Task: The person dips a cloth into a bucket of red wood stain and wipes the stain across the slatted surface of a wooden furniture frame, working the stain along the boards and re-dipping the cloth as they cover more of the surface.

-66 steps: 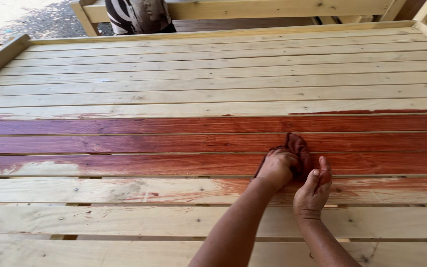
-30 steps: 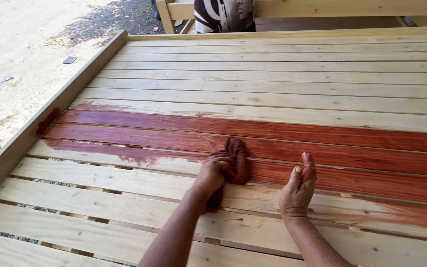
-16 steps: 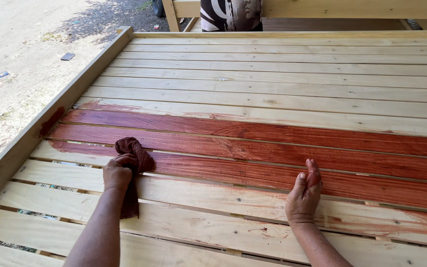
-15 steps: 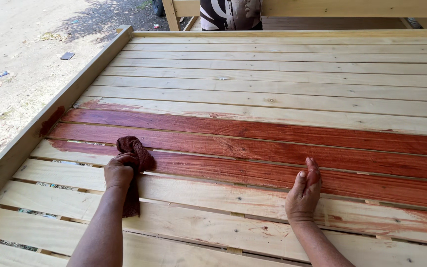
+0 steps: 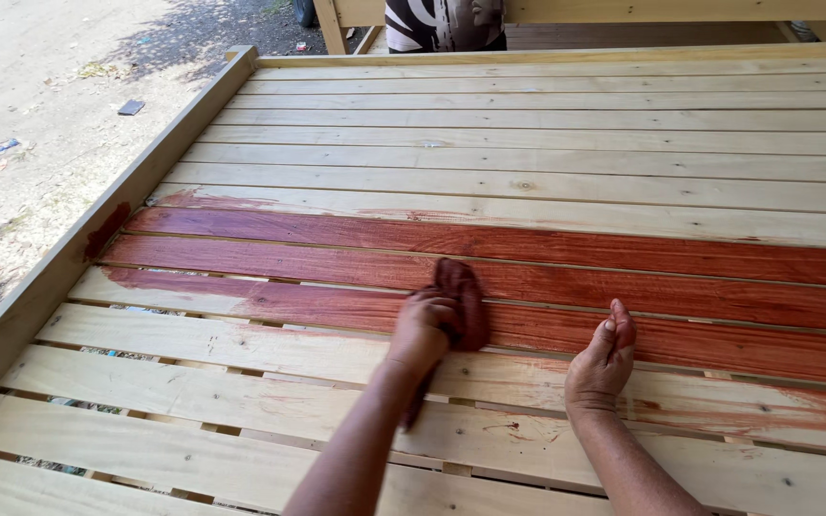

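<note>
Slatted wooden bed frame (image 5: 547, 124) fills the frame, three middle slats stained red-brown (image 5: 623, 287).

At lower centre, the left hand (image 5: 420, 330) has its fingers closed around a stain-soaked rag (image 5: 463, 304), pressed on the lowest stained slat. The right hand (image 5: 602, 361), lower right of centre, rests on its edge on the slats, fingers loosely curled and holding nothing. A person in striped clothing (image 5: 444, 23) stands at top centre.

Bright daylight, soft shadows – sharp focus, slight motion blur on rag (image 5: 461, 301).
</note>
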Action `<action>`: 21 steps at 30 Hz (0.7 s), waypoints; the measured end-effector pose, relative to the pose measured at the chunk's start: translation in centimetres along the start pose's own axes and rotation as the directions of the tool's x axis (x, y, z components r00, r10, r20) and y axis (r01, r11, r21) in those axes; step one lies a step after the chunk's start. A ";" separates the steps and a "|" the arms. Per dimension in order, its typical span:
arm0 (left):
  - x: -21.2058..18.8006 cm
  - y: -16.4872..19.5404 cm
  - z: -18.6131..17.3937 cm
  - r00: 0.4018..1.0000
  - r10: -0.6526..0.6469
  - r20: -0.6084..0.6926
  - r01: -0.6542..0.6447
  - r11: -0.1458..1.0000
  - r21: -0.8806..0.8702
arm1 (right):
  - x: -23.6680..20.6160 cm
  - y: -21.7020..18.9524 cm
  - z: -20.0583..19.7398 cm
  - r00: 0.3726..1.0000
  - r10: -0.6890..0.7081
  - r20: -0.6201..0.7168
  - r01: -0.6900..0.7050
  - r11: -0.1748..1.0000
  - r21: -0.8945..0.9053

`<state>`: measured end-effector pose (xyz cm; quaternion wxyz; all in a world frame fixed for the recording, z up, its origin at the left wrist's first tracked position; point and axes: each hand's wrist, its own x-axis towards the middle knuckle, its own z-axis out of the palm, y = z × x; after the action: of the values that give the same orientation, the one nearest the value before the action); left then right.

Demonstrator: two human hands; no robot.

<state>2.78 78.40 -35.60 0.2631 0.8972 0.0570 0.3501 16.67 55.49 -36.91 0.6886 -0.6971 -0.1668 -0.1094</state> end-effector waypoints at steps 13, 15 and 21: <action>4.6 13.0 8.8 0.909 -0.376 0.181 0.417 0.825 -0.381 | -0.3 -1.2 -2.2 0.985 -0.171 0.017 0.172 0.967 -0.186; 5.5 12.3 8.8 0.840 -0.508 0.189 0.522 0.665 -0.534 | -0.4 -1.6 -2.2 0.991 -0.129 0.038 0.134 0.973 -0.186; 5.6 7.7 5.6 0.583 -0.781 0.225 0.252 -0.089 -0.964 | -0.5 -2.0 -2.3 0.988 -0.138 0.069 0.150 0.958 -0.245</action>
<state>10.07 71.02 -31.80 0.8517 0.3140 0.2386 0.3452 15.64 53.12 -35.15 0.5810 -0.7669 -0.2196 -0.1615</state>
